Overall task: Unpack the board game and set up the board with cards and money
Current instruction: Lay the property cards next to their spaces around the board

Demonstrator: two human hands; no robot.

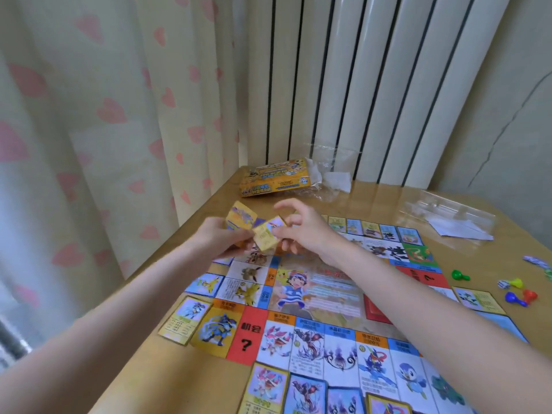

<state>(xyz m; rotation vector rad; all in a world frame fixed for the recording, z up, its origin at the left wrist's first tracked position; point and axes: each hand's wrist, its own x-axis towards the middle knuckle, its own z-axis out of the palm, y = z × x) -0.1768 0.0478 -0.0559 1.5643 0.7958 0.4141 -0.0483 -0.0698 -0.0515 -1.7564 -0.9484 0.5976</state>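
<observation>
1. One wooden desk carries everything, pushed up against a white ribbed radiator and a heart-print curtain.
2. Spread over the middle of the desk lies the game board, flat and unfolded, a cartoon boy printed at its centre.
3. Beyond the board's far edge, near the radiator, the yellow game box lies on its side with crumpled clear wrapping touching it.
4. To the board's far right sits a flat clear plastic bag with white paper inside.
5. Over the board's far-left corner, the left hand grips a small stack of cards, fingers curled round it.
6. Just beside it, the right hand pinches a single card between thumb and fingers, the index finger raised and bent.
7. Along the board's left and near edges, loose cards lie face up beside matching squares.
8. Off the board's right edge stand green, yellow, blue and red pawns, close together.
</observation>
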